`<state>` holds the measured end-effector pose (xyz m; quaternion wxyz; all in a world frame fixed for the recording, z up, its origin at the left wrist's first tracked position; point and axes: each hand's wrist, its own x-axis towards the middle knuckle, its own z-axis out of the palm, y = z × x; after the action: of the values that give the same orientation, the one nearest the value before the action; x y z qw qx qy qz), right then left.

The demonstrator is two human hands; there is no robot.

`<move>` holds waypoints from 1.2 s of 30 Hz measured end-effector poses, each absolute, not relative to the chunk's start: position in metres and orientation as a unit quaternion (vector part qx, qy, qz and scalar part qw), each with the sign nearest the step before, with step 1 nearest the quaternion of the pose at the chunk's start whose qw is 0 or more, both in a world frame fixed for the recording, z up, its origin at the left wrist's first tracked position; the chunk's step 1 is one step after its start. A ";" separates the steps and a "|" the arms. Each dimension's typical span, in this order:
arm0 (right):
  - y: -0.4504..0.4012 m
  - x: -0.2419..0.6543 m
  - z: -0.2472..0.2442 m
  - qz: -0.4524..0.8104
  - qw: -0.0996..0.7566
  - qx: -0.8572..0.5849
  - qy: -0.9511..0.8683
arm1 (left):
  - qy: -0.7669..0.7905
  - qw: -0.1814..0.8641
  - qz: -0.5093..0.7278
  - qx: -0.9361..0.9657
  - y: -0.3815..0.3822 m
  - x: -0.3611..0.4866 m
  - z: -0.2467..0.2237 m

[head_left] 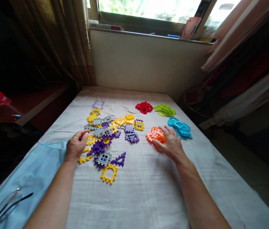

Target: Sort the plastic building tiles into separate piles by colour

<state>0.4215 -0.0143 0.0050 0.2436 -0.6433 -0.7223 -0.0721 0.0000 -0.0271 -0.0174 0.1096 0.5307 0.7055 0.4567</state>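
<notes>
My right hand (171, 142) lies at the right side of a pile of orange plastic building tiles (156, 136), with thumb and fingers spread and touching the pile. My left hand (76, 145) is loosely curled, fingers together, at the left edge of a mixed scatter of notched tiles; no tile shows in it. Near it lie a yellow window tile (91, 139), purple tiles (97, 147) and grey tiles (97, 121). Closer to me are a grey window tile (103, 158), a purple triangle (119, 159) and a yellow arch tile (109, 174).
A red pile (144, 107), a lime green pile (165, 110) and a blue pile (179, 128) of tiles lie at the right back of the white sheet (134, 194). Glasses (8, 203) rest on a light blue cloth (34, 171) at the left. A wall and window stand behind.
</notes>
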 end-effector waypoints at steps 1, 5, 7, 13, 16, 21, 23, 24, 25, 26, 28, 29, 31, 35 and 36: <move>-0.018 0.417 -0.001 -0.087 0.231 -0.629 -0.737 | 0.704 0.109 0.456 0.534 -0.027 -0.001 -0.017; -0.023 0.404 -0.024 -0.112 0.198 -0.598 -0.768 | 0.706 0.104 0.449 0.537 -0.027 -0.002 -0.016; -0.018 0.403 -0.031 -0.115 0.202 -0.598 -0.767 | 0.709 0.103 0.446 0.537 -0.028 -0.001 -0.016; 0.015 0.408 -0.034 -0.111 0.209 -0.620 -0.748 | 0.717 0.113 0.438 0.530 -0.026 -0.002 -0.017; 0.037 0.408 -0.031 -0.104 0.195 -0.642 -0.734 | 0.716 0.119 0.441 0.527 -0.026 -0.002 -0.017; 0.077 0.408 -0.026 -0.099 0.176 -0.673 -0.711 | 0.720 0.124 0.443 0.519 -0.027 0.000 -0.015; 0.091 0.409 -0.027 -0.097 0.181 -0.685 -0.699 | 0.718 0.121 0.446 0.521 -0.028 0.001 -0.014; 0.097 0.409 -0.027 -0.096 0.186 -0.688 -0.695 | 0.717 0.120 0.446 0.522 -0.028 0.001 -0.014; 0.102 0.409 -0.028 -0.095 0.191 -0.691 -0.691 | 0.717 0.119 0.446 0.521 -0.028 0.001 -0.013; 0.105 0.410 -0.029 -0.096 0.196 -0.693 -0.687 | 0.718 0.120 0.446 0.520 -0.028 0.001 -0.013; 0.107 0.410 -0.030 -0.105 0.207 -0.696 -0.679 | 0.719 0.120 0.446 0.519 -0.028 0.001 -0.013; 0.106 0.410 -0.030 -0.114 0.215 -0.695 -0.677 | 0.718 0.120 0.447 0.520 -0.028 0.001 -0.013; 0.100 0.408 -0.030 -0.140 0.237 -0.676 -0.684 | 0.716 0.120 0.448 0.522 -0.027 0.001 -0.014; 0.089 0.392 -0.027 -0.148 0.262 -0.591 -0.748 | 0.716 0.123 0.454 0.516 -0.027 0.001 -0.016; 0.089 0.385 -0.026 -0.129 0.265 -0.575 -0.763 | 0.715 0.122 0.457 0.515 -0.027 0.001 -0.016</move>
<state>0.3851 0.0893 -0.0263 0.2651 -0.5745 -0.7635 -0.1295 0.0007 -0.0266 -0.0161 0.1225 0.5150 0.7151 0.4566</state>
